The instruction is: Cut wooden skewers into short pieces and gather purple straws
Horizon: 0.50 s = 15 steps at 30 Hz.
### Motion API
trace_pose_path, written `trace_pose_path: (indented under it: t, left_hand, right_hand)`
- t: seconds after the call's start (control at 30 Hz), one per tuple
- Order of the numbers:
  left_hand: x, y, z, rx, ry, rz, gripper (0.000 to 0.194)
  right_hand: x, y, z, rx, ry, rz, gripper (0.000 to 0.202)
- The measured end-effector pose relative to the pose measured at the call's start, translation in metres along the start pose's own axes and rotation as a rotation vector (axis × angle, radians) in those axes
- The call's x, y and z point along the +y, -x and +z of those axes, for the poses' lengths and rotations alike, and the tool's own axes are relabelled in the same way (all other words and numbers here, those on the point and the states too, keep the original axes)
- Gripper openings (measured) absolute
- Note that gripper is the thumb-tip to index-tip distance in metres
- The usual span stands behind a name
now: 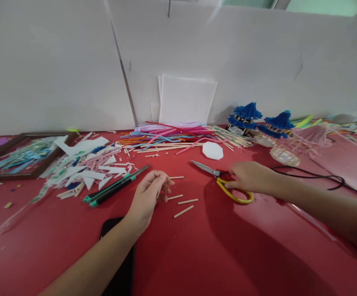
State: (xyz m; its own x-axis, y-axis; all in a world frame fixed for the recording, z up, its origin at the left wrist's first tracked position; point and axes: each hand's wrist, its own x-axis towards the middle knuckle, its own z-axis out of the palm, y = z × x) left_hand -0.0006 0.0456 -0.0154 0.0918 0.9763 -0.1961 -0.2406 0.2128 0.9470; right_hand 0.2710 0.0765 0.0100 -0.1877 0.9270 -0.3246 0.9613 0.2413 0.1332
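My left hand (151,192) is at the middle of the red table, its thumb and fingers pinched together; a pale stick (177,177) shows beside the fingertips. Whatever is inside the pinch is too small to name. Several short pale sticks (183,211) lie just right of that hand. My right hand (248,176) is on the handles of the scissors (236,193), which have one yellow and one red handle. The blades point left and look closed. A white octagonal piece (213,151) lies behind the scissors.
Green-black cutters (113,189) and white scraps (88,170) lie left, beside a brown frame (27,176). A black phone (121,271) is under my left forearm. Colored sticks (172,133) lie at the back. Blue-roofed models (246,117) stand back right, near a black cord (314,174).
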Motion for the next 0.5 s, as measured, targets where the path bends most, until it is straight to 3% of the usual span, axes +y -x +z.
trace_pose_path:
  t: [0.07,0.13,0.27,0.4,0.5]
  left_hand:
    - [-0.001,0.001,0.0,-0.007,-0.012,0.022,0.016]
    - [-0.002,0.002,0.0,-0.013,-0.014,0.024,0.014]
    - [-0.005,0.003,-0.002,-0.014,-0.04,0.0,0.016]
    - [-0.008,0.004,-0.005,-0.009,-0.128,0.043,0.026]
    - [-0.007,0.007,-0.005,-0.052,-0.193,0.06,0.032]
  right_hand:
    - [-0.014,0.006,-0.01,-0.009,0.037,0.009,0.025]
    - [-0.035,0.011,-0.015,0.113,0.014,-0.019,0.018]
    - [-0.072,0.013,0.0,0.298,-0.017,-0.164,0.02]
    - [-0.071,0.007,0.032,0.425,0.091,-0.004,0.024]
    - [-0.054,0.003,0.048,0.498,0.046,-0.02,0.028]
